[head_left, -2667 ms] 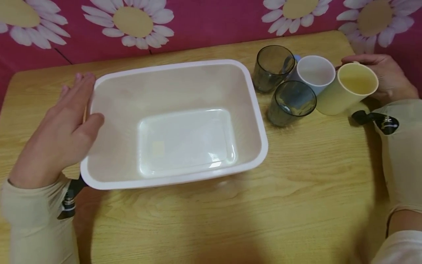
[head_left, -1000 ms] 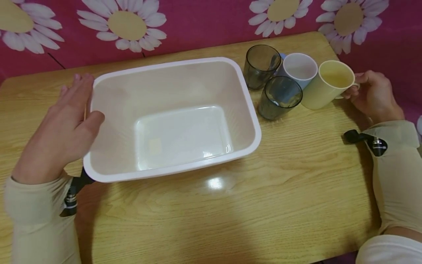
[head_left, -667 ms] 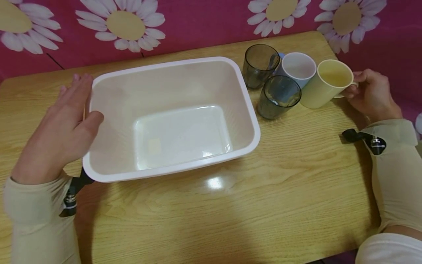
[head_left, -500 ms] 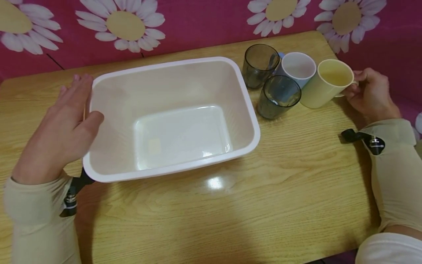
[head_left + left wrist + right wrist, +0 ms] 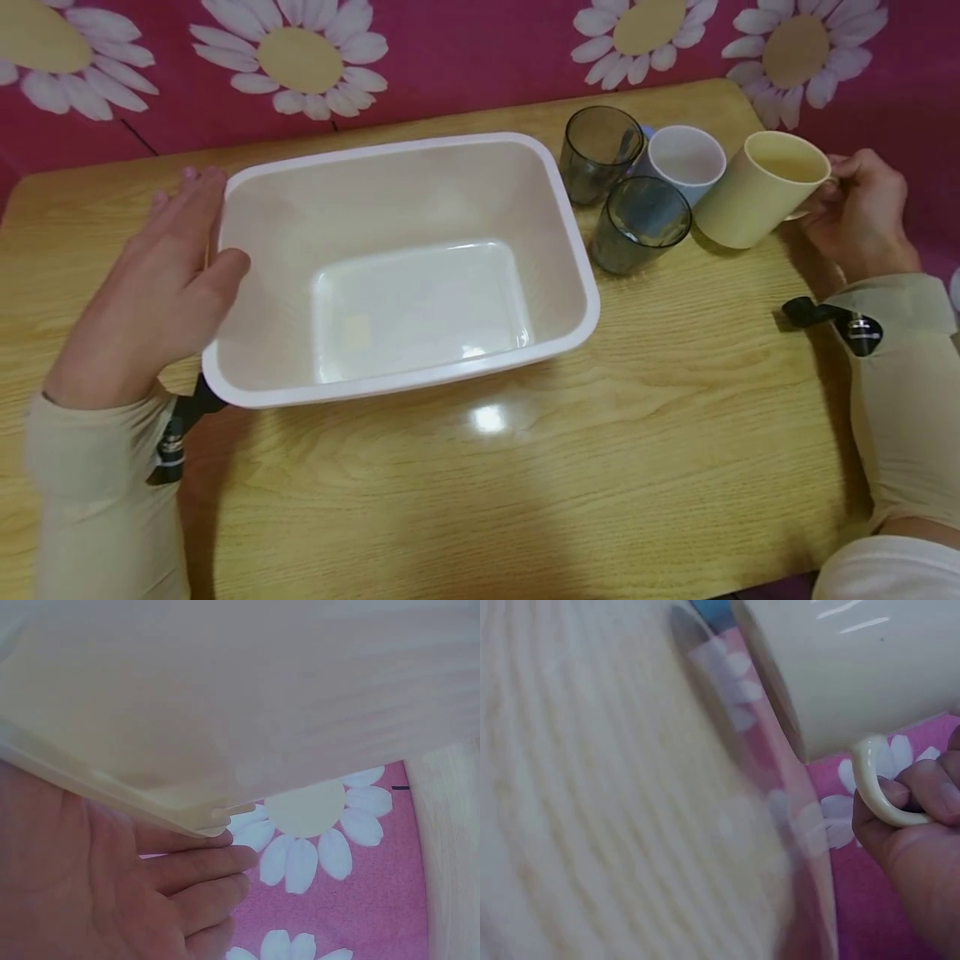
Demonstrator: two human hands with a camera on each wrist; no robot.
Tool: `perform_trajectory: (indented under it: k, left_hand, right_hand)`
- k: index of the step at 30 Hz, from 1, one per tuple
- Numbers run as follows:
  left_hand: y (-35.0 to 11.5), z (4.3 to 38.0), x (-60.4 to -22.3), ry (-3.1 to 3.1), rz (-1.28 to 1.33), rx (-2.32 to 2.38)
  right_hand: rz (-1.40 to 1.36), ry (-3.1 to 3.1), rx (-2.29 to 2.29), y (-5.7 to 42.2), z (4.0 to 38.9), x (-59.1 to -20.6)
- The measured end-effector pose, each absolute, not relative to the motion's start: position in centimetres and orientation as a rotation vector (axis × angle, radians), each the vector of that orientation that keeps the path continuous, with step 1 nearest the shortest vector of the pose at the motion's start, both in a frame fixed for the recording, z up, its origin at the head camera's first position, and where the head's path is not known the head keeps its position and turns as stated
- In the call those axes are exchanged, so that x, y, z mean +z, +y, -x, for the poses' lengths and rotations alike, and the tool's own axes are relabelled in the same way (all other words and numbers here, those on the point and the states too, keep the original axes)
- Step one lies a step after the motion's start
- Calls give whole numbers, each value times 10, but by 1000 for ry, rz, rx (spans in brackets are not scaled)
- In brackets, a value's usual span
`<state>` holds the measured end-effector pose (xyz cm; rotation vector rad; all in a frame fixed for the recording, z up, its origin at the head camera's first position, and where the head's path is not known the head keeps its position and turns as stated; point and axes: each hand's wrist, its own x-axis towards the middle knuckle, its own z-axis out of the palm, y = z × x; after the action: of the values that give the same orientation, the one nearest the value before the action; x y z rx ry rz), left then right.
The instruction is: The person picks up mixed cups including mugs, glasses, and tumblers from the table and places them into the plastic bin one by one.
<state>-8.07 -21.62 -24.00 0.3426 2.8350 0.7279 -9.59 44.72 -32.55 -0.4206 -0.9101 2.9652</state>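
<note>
My right hand grips the handle of a cream-yellow mug, fingers through the loop. The right wrist view shows the mug's base a little off the wooden surface. Close to its left stands a light blue mug with a pale interior. My left hand lies along the left rim of a white plastic basin. Its fingers extend straight outside the basin, while the thumb overlaps the rim in the head view. The basin holds nothing.
Two smoky drinking glasses stand between the basin and the mugs, one behind and one in front. The wooden table ends at a pink wall with a daisy print.
My right hand has gone from behind the yellow mug to its handle, which has turned out to the right. The mug has just shifted slightly right and up, away from the blue one.
</note>
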Motion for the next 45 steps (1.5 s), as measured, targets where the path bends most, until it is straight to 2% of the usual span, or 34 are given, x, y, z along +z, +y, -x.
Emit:
perform_trajectory:
  k: [6, 20, 31, 45]
  left_hand:
    - [-221, 80, -239, 2829, -395, 735]
    - [-216, 81, -236, 2822, -348, 734]
    - [-218, 81, -237, 2830, -411, 776]
    - [-218, 81, -237, 2833, -473, 776]
  right_hand:
    - [424, -949, 2894, 445, 96, -313]
    - [250, -906, 2841, 433, 96, -281]
    - [122, -750, 2838, 427, 96, -255]
    - [-72, -841, 2804, 392, 103, -231]
